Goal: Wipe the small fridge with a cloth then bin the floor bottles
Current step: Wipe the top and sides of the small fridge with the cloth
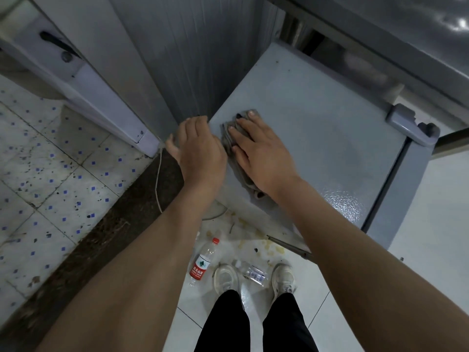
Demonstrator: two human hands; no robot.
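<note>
The small grey fridge [317, 128] stands in front of me, seen from above. My right hand [261, 153] lies flat on a folded grey cloth [229, 138], pressing it onto the fridge top near its left edge. My left hand [198, 148] rests at the fridge's left corner, fingers curled over the edge, holding nothing that I can see. On the white floor below lie two empty plastic bottles: one with a red label and red cap [203, 261] left of my feet, and a clear one with a blue label [252, 272] between my shoes.
A grey ribbed wall panel [182, 59] stands left of the fridge, beside an open white door [83, 80] with a black handle. A thin cable [158, 179] hangs down by the door. Yellowish stains [269, 246] mark the floor. A steel counter [406, 34] looms at upper right.
</note>
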